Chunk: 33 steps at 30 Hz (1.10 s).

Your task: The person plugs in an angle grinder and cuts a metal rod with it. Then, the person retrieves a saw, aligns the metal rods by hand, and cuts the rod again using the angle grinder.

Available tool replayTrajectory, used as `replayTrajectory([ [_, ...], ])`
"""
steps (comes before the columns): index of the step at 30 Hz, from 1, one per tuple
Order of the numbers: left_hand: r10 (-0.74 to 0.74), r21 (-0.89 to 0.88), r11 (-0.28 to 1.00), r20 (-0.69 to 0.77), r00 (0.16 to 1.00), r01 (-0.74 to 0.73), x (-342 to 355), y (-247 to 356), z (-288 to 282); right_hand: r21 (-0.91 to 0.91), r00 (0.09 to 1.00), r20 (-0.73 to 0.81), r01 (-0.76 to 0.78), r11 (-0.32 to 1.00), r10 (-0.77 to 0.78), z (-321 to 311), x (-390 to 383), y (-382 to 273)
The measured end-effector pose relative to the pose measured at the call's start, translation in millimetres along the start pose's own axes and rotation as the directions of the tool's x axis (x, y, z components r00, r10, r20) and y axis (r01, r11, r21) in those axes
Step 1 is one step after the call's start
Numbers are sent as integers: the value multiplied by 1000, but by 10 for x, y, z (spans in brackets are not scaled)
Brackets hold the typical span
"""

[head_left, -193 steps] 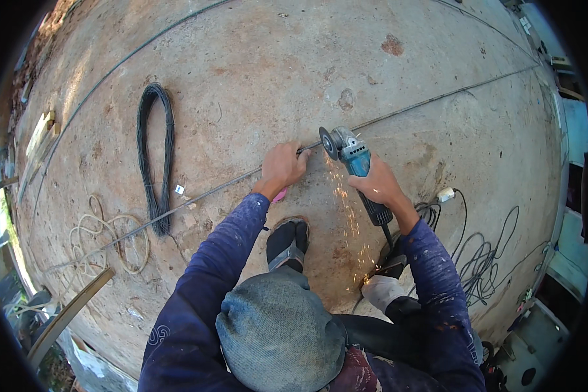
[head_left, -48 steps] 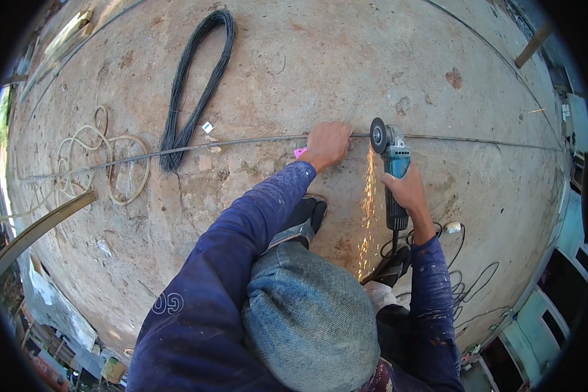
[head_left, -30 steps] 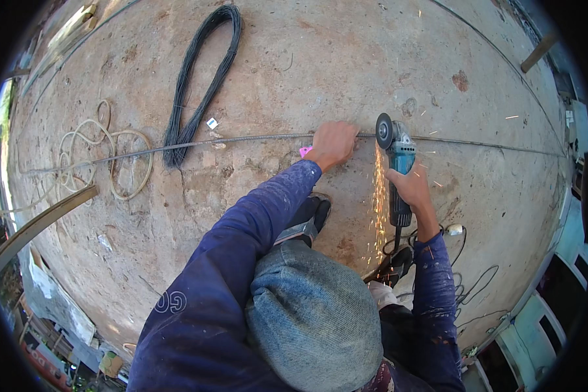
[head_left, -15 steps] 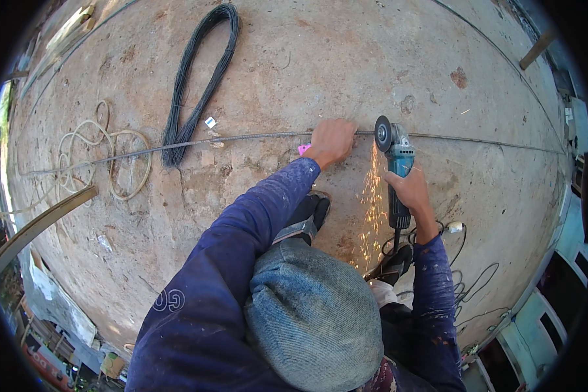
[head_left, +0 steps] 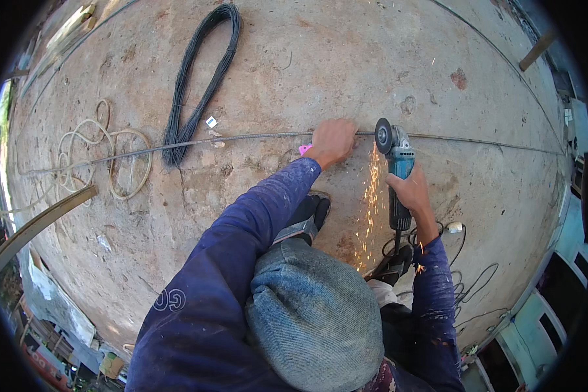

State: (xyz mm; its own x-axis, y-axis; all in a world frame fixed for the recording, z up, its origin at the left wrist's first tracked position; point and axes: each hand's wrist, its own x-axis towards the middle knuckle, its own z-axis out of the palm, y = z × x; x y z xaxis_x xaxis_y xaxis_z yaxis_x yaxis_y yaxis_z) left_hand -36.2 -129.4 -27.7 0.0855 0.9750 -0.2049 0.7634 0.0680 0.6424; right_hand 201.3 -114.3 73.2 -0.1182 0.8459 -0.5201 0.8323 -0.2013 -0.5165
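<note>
A long steel rebar rod [head_left: 242, 136] runs from left to right above the concrete floor. My left hand [head_left: 334, 142] is closed around it, just left of the cutting point. In my right hand [head_left: 412, 187] is a teal and black angle grinder [head_left: 401, 168], gripped by its body. Its dark disc [head_left: 384, 135] meets the rod, and orange sparks [head_left: 370, 206] stream down toward my feet. A small pink object [head_left: 304, 149] lies beside my left wrist.
A looped bundle of dark thin wire [head_left: 184, 98] lies left, partly under the rod. Pale hose [head_left: 149, 163] coils farther left, near a curved wooden strip [head_left: 42, 222]. Black cord [head_left: 464, 287] trails at my right foot. Another bar [head_left: 496, 52] crosses the far right.
Both hands, the rod and the grinder hold nearly the same place. The spark stream has shifted shape, with a few sparks now at my right sleeve.
</note>
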Motion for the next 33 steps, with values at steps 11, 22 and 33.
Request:
replayTrajectory([
  [11,-4,-18,1000,14,1000,4,-4,11,-17,-37,999,22,-26,999,27,1,99,-54],
  [22,6,-11,1000,-1,1000,-6,-2,33,5,-23,1000,5,29,999,-29,-42,49,-123],
  [33,24,-13,1000,-16,1000,-24,-1,-1,35,-81,1000,-16,-28,996,26,-14,5,-67],
])
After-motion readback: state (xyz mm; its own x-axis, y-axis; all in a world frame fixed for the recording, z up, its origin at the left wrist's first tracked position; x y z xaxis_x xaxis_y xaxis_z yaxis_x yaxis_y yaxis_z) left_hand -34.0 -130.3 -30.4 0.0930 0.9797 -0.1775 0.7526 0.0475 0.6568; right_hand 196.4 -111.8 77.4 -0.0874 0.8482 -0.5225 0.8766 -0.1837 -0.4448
